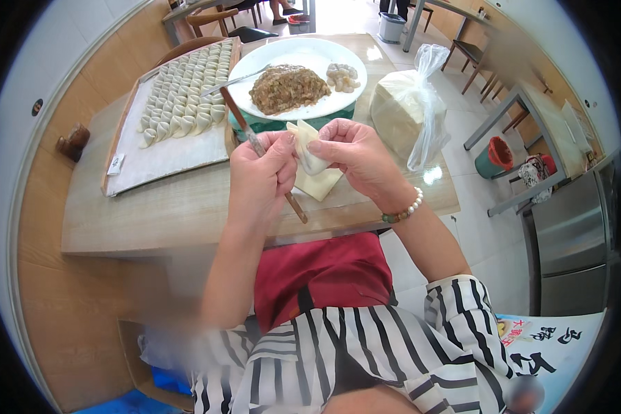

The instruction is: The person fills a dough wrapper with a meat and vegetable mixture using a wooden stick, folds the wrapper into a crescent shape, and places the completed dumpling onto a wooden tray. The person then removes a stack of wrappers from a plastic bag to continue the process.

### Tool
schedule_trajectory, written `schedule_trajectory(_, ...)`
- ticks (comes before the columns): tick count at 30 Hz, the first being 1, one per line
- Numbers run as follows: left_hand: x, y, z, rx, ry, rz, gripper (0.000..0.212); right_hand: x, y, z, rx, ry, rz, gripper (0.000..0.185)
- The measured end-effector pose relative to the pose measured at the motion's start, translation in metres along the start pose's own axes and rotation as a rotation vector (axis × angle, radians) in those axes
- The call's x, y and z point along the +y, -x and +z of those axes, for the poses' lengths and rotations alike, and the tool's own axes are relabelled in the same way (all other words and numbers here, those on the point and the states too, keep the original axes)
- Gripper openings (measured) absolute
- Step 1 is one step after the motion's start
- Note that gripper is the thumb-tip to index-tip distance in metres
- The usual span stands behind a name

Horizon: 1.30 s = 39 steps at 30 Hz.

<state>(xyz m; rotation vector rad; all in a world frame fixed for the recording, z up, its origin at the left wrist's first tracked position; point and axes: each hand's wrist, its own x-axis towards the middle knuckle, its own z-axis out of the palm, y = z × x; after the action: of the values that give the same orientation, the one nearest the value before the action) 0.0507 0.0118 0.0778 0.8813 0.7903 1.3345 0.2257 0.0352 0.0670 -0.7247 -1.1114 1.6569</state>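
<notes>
A partly folded wonton (312, 158) is held between my two hands above the table. My right hand (356, 152) pinches its right side, thumb in front. With thumb and fingers, my left hand (265, 166) grips the wonton's left edge. A thin brown stick (235, 111), pale and coated in its middle, also runs through that hand, its lower end sticking out below the fingers. Under the wonton, square dough wrappers (318, 185) lie on the table. Beyond my hands is a white oval plate (300, 52) bearing minced filling (289, 89), peeled shrimp (342, 77) and a metal utensil (238, 81).
To the left, a paper-lined wooden tray (178, 160) holds rows of folded wontons (186, 93). A tied plastic bag (409, 111) with a pale block of contents stands right of the plate. The table's front edge (160, 252) is close to my apron (323, 274).
</notes>
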Motion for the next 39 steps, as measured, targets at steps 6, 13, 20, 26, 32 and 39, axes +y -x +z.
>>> schedule_trajectory(6,-0.006,0.0,-0.008,0.042,0.086,0.031,0.01,0.008,-0.005,0.008,-0.051,0.228,-0.098,0.022)
schedule_trajectory(13,-0.016,0.002,-0.011,0.144,0.259,0.146,0.01,0.046,0.011,0.028,-0.056,-0.295,-0.155,0.038)
schedule_trajectory(20,-0.01,0.01,-0.012,0.232,0.112,0.188,0.017,0.064,-0.007,0.04,0.017,-0.172,-0.414,0.015)
schedule_trajectory(26,0.0,0.03,-0.02,0.226,-0.099,0.177,0.017,0.04,-0.021,0.06,0.042,-0.167,-0.114,0.017)
schedule_trajectory(32,0.005,0.041,-0.055,0.133,0.47,-0.093,0.021,0.048,-0.036,0.079,-0.034,-0.164,0.175,0.021)
schedule_trajectory(39,0.011,0.055,-0.101,0.254,0.283,-0.106,0.015,0.065,-0.047,0.102,-0.104,0.098,0.227,0.028)
